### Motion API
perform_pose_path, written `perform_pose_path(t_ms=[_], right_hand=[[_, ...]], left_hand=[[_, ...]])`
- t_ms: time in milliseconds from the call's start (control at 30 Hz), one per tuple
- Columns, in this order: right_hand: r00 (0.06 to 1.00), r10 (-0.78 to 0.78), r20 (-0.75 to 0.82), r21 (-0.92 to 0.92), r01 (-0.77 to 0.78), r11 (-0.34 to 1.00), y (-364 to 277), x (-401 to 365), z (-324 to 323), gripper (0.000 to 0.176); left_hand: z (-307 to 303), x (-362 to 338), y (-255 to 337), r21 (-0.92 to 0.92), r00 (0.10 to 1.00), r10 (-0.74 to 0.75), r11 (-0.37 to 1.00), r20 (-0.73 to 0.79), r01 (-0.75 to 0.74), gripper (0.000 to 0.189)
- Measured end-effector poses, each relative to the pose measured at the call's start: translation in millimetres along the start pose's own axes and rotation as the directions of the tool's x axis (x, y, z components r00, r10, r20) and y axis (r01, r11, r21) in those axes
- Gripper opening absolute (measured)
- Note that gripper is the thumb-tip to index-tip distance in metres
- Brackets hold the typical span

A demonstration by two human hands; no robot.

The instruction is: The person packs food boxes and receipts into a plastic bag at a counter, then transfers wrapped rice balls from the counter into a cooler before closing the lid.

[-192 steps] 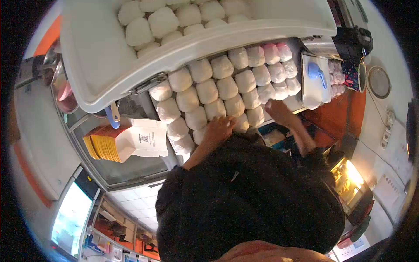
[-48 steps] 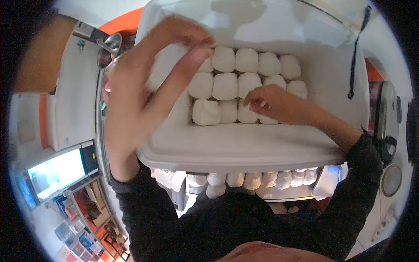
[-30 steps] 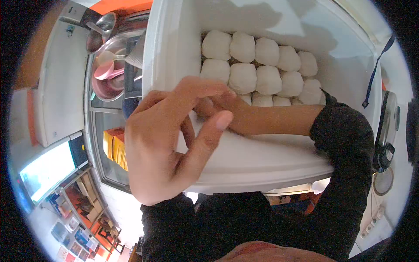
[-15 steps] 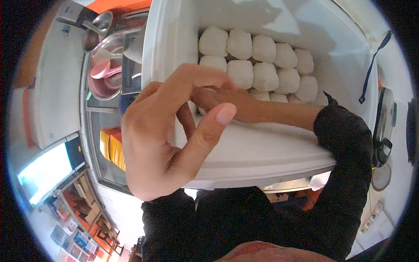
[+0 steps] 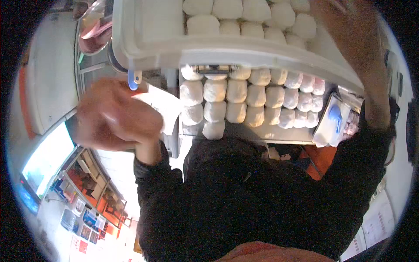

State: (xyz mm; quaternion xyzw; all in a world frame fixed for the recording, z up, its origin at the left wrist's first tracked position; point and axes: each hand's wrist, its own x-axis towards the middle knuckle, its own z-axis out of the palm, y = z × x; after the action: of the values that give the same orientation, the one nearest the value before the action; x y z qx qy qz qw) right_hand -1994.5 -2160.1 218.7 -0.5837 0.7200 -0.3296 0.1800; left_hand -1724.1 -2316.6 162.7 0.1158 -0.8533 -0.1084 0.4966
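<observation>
At the left, my left hand is blurred, beside a small blue-handled item and a white sheet. My right hand is cut off by the top edge, at the right end of the white container; its fingers are smeared. Round white dough-like pieces lie in rows inside that container. Below it, more whitish rounded pieces fill rows on a lower surface, some of them pinkish at the right.
A metal bowl with a pink scoop stands at the upper left. A lit screen is at the far left. On the right, a blue object rests on a pale pad.
The container now appears higher in view, exposing the lower rows. My left hand has moved left and down, away from my right hand; my right hand has moved up and right.
</observation>
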Motion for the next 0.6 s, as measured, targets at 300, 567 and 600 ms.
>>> perform_pose_path(t_ms=[300,567,600], right_hand=[[0.525,0.734,0.431,0.103,-0.837,0.538,44,-337,222,0.040],[0.673,0.494,0.551,0.449,-0.738,0.504,-12,-289,323,0.074],[0.650,0.500,0.571,0.458,-0.759,0.463,-17,-293,330,0.077]], left_hand=[[-37,-324,132,0.252,0.078,-0.724,0.336,0.686,0.908,0.044],[-7,-335,148,0.409,-0.036,-0.729,0.342,0.684,0.846,0.082],[-12,-345,149,0.389,-0.078,-0.729,0.268,0.680,0.882,0.081]])
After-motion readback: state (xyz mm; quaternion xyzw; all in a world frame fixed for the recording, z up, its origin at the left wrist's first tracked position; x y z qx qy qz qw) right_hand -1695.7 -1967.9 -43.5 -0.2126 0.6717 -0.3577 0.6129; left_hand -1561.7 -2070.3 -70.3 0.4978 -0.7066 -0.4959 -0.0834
